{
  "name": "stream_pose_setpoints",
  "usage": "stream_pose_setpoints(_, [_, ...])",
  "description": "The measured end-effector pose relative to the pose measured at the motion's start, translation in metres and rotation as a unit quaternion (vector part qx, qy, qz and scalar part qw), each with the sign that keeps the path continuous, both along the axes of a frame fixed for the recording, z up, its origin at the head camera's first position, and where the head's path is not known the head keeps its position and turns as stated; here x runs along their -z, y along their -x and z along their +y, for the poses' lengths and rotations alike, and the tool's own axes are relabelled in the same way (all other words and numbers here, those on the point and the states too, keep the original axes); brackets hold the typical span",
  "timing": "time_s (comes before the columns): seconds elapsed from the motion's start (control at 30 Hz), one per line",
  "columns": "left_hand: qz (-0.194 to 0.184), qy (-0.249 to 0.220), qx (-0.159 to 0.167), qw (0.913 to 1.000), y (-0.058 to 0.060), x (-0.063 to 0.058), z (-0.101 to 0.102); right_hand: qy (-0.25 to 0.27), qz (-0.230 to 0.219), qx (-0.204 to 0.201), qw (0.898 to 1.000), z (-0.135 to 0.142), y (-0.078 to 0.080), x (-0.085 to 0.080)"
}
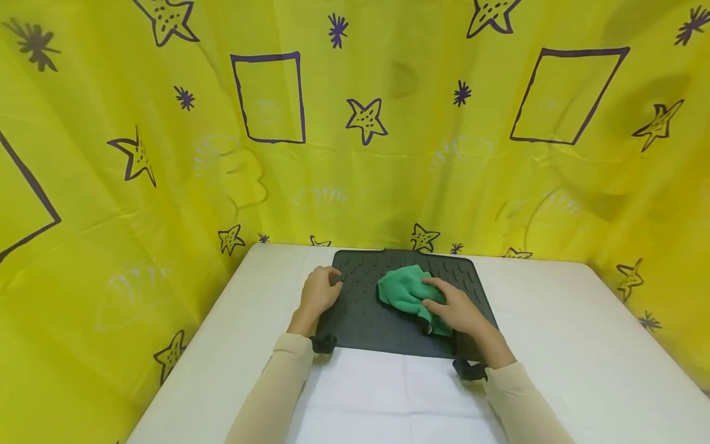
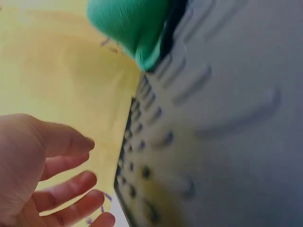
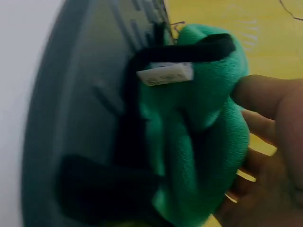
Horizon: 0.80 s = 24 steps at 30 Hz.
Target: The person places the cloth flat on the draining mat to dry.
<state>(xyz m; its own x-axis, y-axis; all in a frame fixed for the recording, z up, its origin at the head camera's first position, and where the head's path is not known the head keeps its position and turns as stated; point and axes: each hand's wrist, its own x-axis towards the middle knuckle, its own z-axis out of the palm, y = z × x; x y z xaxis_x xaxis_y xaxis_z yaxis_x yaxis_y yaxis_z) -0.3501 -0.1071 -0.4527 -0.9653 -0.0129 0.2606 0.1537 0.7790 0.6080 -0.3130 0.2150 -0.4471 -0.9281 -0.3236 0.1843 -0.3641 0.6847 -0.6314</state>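
A bunched green cloth [image 1: 407, 290] with a black edging lies on a dark grey ridged mat [image 1: 355, 320]. Its small white label [image 3: 166, 74] shows in the right wrist view. My right hand [image 1: 457, 308] rests at the right side of the cloth, thumb and fingers spread apart against it. In the right wrist view the thumb touches the fabric and the other fingers are partly hidden behind it. Over the mat's left edge, my left hand [image 1: 320, 290] is held with loosely bent fingers and nothing in them, as the left wrist view also shows.
Under the mat is a white table [image 1: 554, 327]. A yellow curtain [image 1: 388, 179] with stars and squares drawn on it hangs behind and at both sides. Black straps [image 1: 324, 343] show at the wrists, near the mat's front corners.
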Motion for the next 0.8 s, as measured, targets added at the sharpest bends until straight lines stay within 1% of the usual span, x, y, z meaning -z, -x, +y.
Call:
stream_pose_setpoints(0.1, [0.01,0.022,0.033,0.9991,-0.004,-0.004,0.012,0.047,0.003,-0.006,0.999,0.007,0.0,-0.009])
stream_pose_setpoints(0.17, [0.015,0.04,0.058,0.9974,-0.007,-0.005,0.021,0.058,-0.009,-0.002,0.998,0.015,-0.001,-0.015])
stream_pose_setpoints(0.23, [0.014,0.057,0.08,0.9951,-0.009,-0.004,0.03,0.045,-0.033,-0.001,0.998,0.026,-0.003,-0.019])
stream_pose_setpoints(0.33, [0.007,0.081,0.107,0.991,-0.013,-0.001,0.042,-0.001,-0.08,-0.007,0.997,0.043,-0.006,-0.023])
stream_pose_setpoints(0.43, [-0.005,0.101,0.119,0.9877,-0.015,0.002,0.052,-0.042,-0.115,-0.021,0.992,0.056,-0.009,-0.023])
stream_pose_setpoints(0.5, [-0.015,0.113,0.117,0.9866,-0.017,0.004,0.057,-0.061,-0.128,-0.023,0.99,0.061,-0.009,-0.021])
stream_pose_setpoints(0.57, [-0.017,0.131,0.107,0.9855,-0.017,0.006,0.063,-0.069,-0.139,-0.015,0.988,0.064,-0.009,-0.019])
stream_pose_setpoints(0.67, [-0.017,0.156,0.081,0.9843,-0.016,0.008,0.071,-0.079,-0.147,-0.004,0.986,0.064,-0.008,-0.016])
stream_pose_setpoints(0.73, [-0.02,0.172,0.058,0.9832,-0.015,0.009,0.076,-0.08,-0.156,0.0,0.985,0.062,-0.006,-0.013])
stream_pose_setpoints(0.8, [-0.029,0.179,0.042,0.9826,-0.014,0.011,0.083,-0.082,-0.161,0.006,0.984,0.06,-0.005,-0.01])
